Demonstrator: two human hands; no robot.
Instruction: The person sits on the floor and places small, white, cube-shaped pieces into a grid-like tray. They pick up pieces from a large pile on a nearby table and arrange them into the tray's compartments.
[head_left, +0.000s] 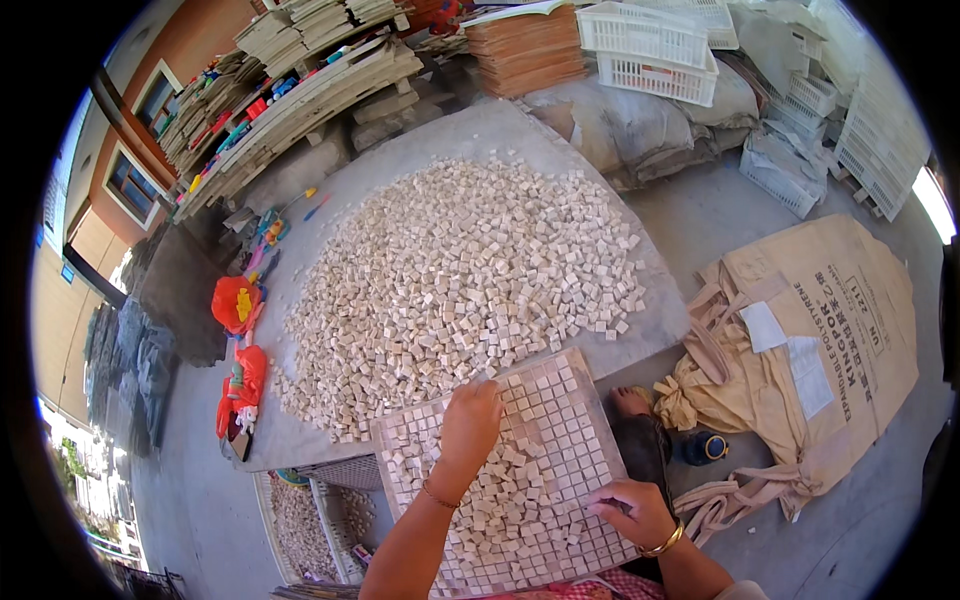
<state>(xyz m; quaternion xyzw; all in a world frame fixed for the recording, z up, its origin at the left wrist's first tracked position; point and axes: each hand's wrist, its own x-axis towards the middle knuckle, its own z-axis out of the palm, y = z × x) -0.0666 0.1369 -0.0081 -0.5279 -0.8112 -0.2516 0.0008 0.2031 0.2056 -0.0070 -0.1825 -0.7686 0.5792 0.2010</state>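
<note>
Your left hand [470,422] lay flat, fingers loosely spread, on the square grid tray [560,400] holding nothing; your right hand [628,510], at the tray's four o'clock, curled its fingertips onto the small rough stone cubes [510,500] (whether pinching one, I cannot tell). The big pale cube heap [460,270] lay at twelve o'clock, a beige sack [830,340] at three.

A grid tray [560,440] lies nearest me, partly filled with small stone cubes. My left hand [468,425] rests on its far left part, my right hand [630,510] on its near right edge. Behind it, the cube heap [460,280] covers the desk [480,130]. Crates [650,50] stand behind the desk; a large sack [820,330] lies right, baskets of cubes [310,520] left of me.
</note>
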